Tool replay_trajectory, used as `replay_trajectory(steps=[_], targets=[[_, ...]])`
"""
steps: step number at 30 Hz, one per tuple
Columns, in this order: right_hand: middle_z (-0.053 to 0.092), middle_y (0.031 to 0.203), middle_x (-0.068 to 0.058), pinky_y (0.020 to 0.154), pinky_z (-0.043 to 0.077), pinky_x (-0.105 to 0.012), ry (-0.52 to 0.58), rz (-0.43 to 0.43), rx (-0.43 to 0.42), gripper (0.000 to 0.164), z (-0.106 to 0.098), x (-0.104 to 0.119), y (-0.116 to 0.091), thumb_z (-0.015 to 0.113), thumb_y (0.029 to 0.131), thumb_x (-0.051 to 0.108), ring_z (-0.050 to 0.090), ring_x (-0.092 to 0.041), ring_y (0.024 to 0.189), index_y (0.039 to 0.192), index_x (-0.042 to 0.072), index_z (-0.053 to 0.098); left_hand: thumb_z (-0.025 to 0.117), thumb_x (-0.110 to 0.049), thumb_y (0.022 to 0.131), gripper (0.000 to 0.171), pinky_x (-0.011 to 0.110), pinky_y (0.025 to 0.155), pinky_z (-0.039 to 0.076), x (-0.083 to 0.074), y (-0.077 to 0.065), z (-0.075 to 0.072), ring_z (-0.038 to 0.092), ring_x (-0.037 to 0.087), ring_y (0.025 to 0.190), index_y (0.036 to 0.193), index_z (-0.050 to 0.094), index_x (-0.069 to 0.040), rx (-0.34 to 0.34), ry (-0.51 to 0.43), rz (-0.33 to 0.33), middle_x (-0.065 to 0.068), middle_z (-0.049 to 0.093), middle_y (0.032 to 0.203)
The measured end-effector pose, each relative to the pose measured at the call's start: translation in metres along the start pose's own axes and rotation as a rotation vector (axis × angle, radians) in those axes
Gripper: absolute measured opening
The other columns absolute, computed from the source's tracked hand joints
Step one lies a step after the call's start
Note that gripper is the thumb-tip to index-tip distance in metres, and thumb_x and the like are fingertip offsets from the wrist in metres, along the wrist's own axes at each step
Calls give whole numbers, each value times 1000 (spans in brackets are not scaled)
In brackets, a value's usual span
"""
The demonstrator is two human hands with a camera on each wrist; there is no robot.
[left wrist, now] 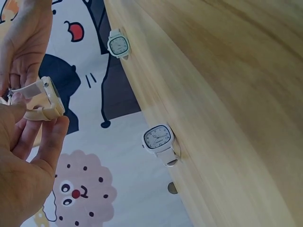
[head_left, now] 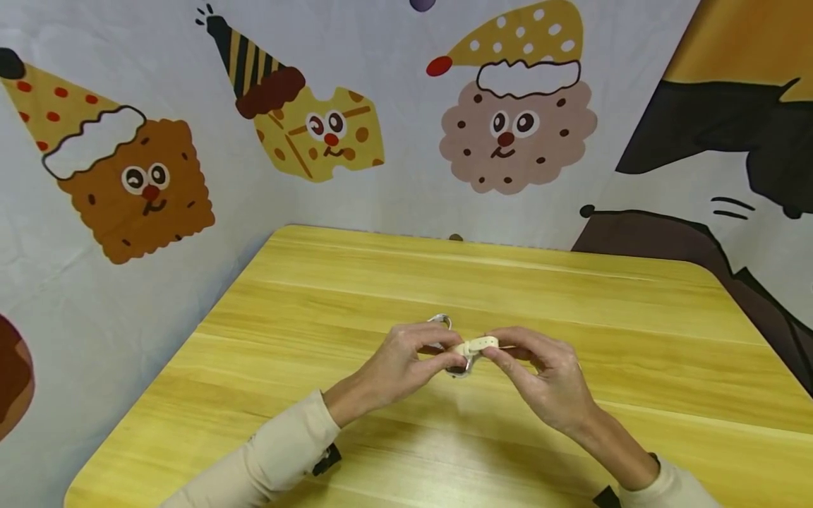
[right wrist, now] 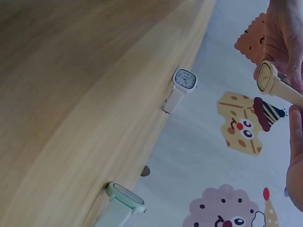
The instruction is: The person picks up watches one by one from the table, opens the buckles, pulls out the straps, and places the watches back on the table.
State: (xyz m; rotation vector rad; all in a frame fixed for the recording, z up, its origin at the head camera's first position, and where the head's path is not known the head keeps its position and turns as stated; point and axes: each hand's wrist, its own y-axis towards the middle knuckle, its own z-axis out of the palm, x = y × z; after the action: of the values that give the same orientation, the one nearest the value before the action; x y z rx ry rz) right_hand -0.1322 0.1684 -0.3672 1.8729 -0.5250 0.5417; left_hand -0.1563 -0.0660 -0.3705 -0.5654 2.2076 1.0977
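Both hands hold a cream wristwatch in the air above the wooden table. My left hand grips it near the case, with thumb and fingers on the strap close to its keeper loop. The free end of the strap, with a row of holes, is pinched between the thumb and fingers of my right hand. In the right wrist view the watch's dial faces left, and part of the strap runs out of frame.
A white watch stands on the table beyond the hands; its silvery white edge shows past my left hand. A pale green watch stands farther along. Behind the table hangs a cloth printed with cartoon figures.
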Motion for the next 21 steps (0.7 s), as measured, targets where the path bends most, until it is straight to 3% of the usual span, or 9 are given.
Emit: replay_trajectory(steps=[4,8,13,17,21], targets=[[73,105,-17,77,59,-27,3,67,13,20,-1,2,-2,64,94,-13,72,-16,95,113,-5,66,74,-4,92,13,25,78,59,1,0,0,69,7,89,104,74,1,-5,-2,-17,6,73,97],[72,107,-16,78,59,-27,2,111,13,23,-1,4,-2,62,93,-17,72,-16,97,113,-4,65,75,-6,92,13,24,77,59,0,0,0,69,7,88,103,74,1,-13,-3,-24,7,73,96],[71,107,-17,78,59,-29,32,100,1,22,0,2,-3,61,95,-16,72,-17,97,114,-6,65,75,-8,93,13,24,80,58,-1,-2,0,68,6,89,104,74,-1,-4,3,-59,5,73,97],[71,107,-19,76,59,-26,40,62,-8,24,1,1,-2,62,94,-16,72,-17,95,115,-6,66,76,-13,94,17,25,86,56,-2,-5,1,66,7,94,109,74,-6,1,81,-86,0,73,101],[68,108,-22,75,59,-26,43,26,-15,25,2,0,0,63,93,-16,70,-17,94,116,-6,67,77,-14,94,26,22,75,54,-3,-5,1,63,10,90,118,72,-6,-6,157,-71,-3,69,100]])
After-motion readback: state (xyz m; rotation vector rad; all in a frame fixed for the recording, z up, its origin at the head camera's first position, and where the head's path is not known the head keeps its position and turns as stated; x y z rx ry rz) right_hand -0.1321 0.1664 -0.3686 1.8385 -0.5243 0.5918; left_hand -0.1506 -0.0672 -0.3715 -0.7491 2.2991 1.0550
